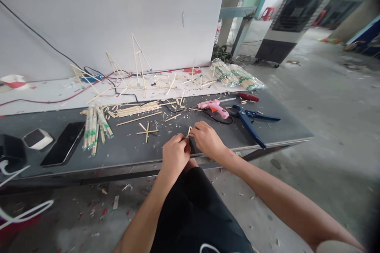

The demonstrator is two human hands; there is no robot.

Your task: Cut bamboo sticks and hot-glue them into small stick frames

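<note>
Near the front edge of the dark table (118, 154), my left hand (176, 152) and my right hand (208, 138) meet with fingers pinched on a small wooden stick piece (189, 131). Its lower part is hidden by my fingers. To the left lies a star of crossed sticks (147, 131). Behind my hands, a pink glue gun (213, 107) rests on its side. Right of it are blue-handled cutters (249, 124) with their handles apart. A pile of loose sticks (138, 109) lies further back on the left.
Wrapped stick bundles (96, 126), a black phone (63, 143) and a white device (38, 138) lie on the left. Stick frames (139, 63) lean at the back wall. A red-handled tool (248, 97) and bagged sticks (237, 75) are at back right. Cables cross the table.
</note>
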